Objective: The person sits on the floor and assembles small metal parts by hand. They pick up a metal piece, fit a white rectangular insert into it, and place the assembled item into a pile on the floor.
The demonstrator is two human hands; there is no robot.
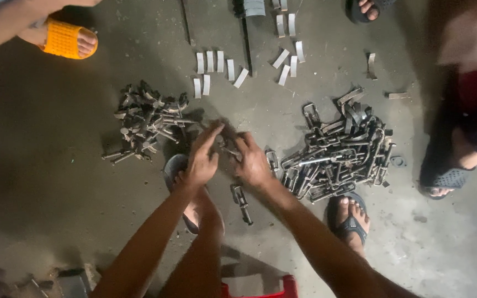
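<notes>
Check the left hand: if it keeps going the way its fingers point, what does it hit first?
The left hand points up-right; first in line is probably the small metal part between both hands, then bare concrete floor. Depth is unclear.

- A heap of grey metal bolts (146, 122) is set on the bare concrete floor (45, 165), left of both hands.
- A larger pile of dark steel chain links (338, 152) is spread to their right.
- Short flat metal strips (216, 69) are scattered behind the bolts.
- One assembled link piece (240, 202) is laid between the forearms.
</notes>
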